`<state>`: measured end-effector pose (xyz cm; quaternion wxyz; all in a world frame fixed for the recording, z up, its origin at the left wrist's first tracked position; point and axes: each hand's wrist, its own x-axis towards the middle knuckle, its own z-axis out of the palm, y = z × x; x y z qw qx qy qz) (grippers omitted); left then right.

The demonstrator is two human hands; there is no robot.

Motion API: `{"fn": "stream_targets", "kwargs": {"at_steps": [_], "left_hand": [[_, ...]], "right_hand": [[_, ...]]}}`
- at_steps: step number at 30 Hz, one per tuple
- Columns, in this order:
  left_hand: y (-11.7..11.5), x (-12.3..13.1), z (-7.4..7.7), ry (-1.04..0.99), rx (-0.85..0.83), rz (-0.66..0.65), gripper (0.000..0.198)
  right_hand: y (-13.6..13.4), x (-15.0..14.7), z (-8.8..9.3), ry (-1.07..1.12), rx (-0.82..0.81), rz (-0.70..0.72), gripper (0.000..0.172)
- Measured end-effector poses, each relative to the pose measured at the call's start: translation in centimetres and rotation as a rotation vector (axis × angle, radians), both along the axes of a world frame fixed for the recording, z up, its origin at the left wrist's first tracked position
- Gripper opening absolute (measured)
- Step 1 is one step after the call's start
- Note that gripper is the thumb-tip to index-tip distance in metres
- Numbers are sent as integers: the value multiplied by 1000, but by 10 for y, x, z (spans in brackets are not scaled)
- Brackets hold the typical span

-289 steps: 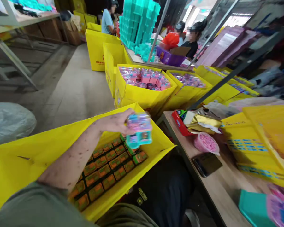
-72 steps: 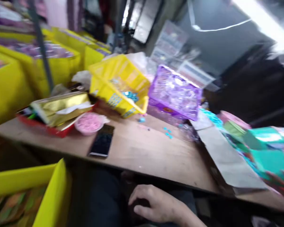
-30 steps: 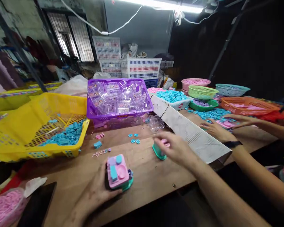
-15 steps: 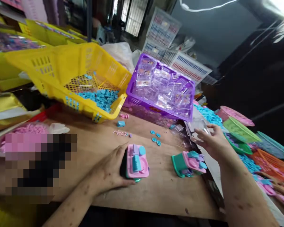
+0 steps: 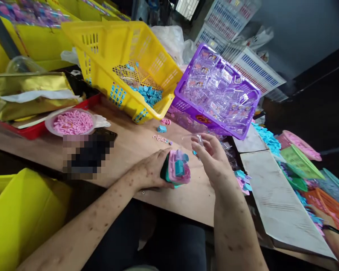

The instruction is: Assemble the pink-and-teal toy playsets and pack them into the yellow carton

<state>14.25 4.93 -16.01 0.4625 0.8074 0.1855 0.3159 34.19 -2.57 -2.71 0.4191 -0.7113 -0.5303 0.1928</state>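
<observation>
My left hand (image 5: 154, 169) is wrapped round a small pink and green toy box (image 5: 178, 167) with blue and purple parts on its top, upright on the wooden table. To its right, my right hand (image 5: 213, 154) pinches a clear plastic piece (image 5: 200, 140), blurred against the table. Beyond the toy box lie a blue block (image 5: 161, 129), thin pink pieces (image 5: 159, 138) and pink rings (image 5: 165, 121). A second toy (image 5: 243, 181) shows partly behind my right wrist.
A yellow basket (image 5: 101, 56) with blue parts and a purple basket (image 5: 217, 122) of clear packets stand at the back. Left is a bowl of pink pieces (image 5: 73, 122). At right are a cardboard flap (image 5: 282, 203), coloured baskets (image 5: 302, 162) and another person's hand (image 5: 320, 216).
My right hand has moved left with the clear piece, from the table's right side towards the toy box. The view has turned left and down; my left hand still holds the toy box.
</observation>
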Motion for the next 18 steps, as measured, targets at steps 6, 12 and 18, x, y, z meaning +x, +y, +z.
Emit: {"fn": "stream_targets", "kwargs": {"at_steps": [6,12,18], "left_hand": [[-2,1,1,41,46,28,125],[-3,2,3,48,70,61,120],[-3,12,-7,64,109,112,123]], "right_hand": [[4,5,-7,-273,-71,93,50],[-3,4,7,-375,-38,74,59],[-6,-37,16,-756,288,-17,39]]}}
